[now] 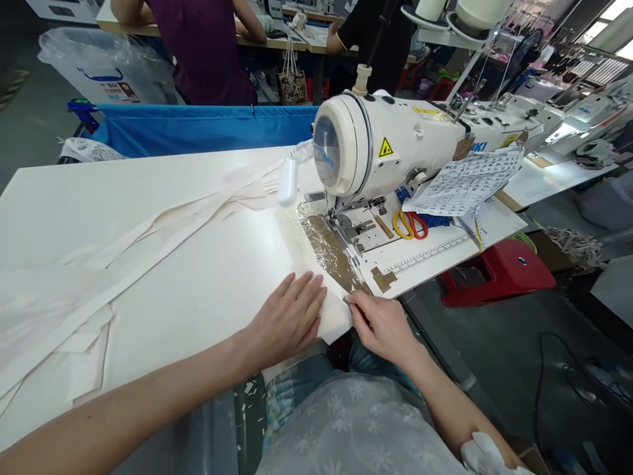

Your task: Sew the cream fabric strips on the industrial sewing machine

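My left hand lies flat, fingers stretched out, on a piece of white fabric at the table's front edge. Beside it, my right hand is closed in a pinch at the fabric's right edge. A small grey, metal-looking tip shows at its fingertips; the rest is hidden in the hand. Just beyond both hands, brown tape covers the table in front of the sewing machine's needle area. Long cream fabric strips run across the table on the left.
The white sewing machine stands ahead. Scissors with yellow and red handles lie by its base, near a printed sheet. A red stool is at the right. A blue cloth trough runs behind the table; two people sit beyond.
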A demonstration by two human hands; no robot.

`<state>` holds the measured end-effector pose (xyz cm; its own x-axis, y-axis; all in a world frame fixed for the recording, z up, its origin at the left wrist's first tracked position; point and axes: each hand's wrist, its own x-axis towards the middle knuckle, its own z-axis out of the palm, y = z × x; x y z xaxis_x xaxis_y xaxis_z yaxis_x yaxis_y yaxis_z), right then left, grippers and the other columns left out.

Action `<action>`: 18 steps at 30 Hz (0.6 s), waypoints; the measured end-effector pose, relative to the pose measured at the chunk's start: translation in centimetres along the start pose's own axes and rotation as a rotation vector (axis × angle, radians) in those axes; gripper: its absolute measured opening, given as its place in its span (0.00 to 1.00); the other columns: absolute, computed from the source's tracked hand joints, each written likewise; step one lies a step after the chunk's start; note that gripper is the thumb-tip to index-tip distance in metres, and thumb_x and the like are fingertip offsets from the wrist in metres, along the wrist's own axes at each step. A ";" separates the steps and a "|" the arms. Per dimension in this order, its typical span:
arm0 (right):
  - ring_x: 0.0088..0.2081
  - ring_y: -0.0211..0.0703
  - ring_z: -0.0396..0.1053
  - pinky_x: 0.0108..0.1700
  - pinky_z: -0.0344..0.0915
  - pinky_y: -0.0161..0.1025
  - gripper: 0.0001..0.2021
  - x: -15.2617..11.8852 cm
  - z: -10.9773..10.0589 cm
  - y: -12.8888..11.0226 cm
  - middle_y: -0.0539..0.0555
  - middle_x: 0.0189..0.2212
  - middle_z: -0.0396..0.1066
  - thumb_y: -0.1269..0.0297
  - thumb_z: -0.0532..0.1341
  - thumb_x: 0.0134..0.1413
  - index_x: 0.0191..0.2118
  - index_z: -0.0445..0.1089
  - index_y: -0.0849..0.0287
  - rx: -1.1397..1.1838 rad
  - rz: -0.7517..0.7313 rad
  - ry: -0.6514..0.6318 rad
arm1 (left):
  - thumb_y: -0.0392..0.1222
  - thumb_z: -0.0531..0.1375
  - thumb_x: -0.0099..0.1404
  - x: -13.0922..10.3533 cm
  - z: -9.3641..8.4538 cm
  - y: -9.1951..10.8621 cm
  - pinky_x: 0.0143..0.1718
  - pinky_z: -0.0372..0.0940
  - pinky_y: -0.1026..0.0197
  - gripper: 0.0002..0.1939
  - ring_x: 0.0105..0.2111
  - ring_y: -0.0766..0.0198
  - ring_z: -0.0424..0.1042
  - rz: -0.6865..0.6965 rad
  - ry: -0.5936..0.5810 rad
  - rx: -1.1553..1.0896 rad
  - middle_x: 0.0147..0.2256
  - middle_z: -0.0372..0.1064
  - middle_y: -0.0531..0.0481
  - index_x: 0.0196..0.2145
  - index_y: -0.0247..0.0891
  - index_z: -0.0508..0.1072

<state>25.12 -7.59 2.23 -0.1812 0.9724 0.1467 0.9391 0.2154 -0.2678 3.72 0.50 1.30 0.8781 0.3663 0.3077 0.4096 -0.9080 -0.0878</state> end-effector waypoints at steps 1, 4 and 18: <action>0.28 0.40 0.71 0.30 0.52 0.35 0.11 0.6 0.2 -0.1 0.50 0.26 0.74 0.68 0.49 0.65 0.39 0.68 0.58 -0.015 0.004 0.003 | 0.42 0.49 0.73 0.1 -0.1 -0.2 0.56 0.62 0.43 0.22 0.57 0.43 0.67 -0.037 -0.009 0.010 0.58 0.67 0.33 0.55 0.26 0.72; 0.28 0.41 0.72 0.29 0.51 0.36 0.10 2.4 0.9 -0.5 0.51 0.27 0.75 0.68 0.50 0.65 0.40 0.69 0.58 -0.055 0.018 -0.005 | 0.41 0.48 0.73 0.2 -0.3 -0.5 0.58 0.60 0.43 0.22 0.60 0.43 0.64 -0.066 -0.025 -0.003 0.59 0.65 0.34 0.56 0.26 0.71; 0.31 0.40 0.74 0.29 0.52 0.36 0.11 3.8 1.3 -0.6 0.50 0.33 0.78 0.66 0.49 0.67 0.45 0.69 0.57 0.021 0.035 0.005 | 0.39 0.48 0.74 0.0 0.9 0.2 0.59 0.60 0.45 0.20 0.58 0.48 0.67 0.034 0.049 -0.065 0.57 0.69 0.36 0.56 0.26 0.71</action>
<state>23.50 -3.93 1.71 -0.1472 0.9789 0.1417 0.9385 0.1835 -0.2925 3.99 0.53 0.46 0.8775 0.3263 0.3514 0.3615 -0.9316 -0.0376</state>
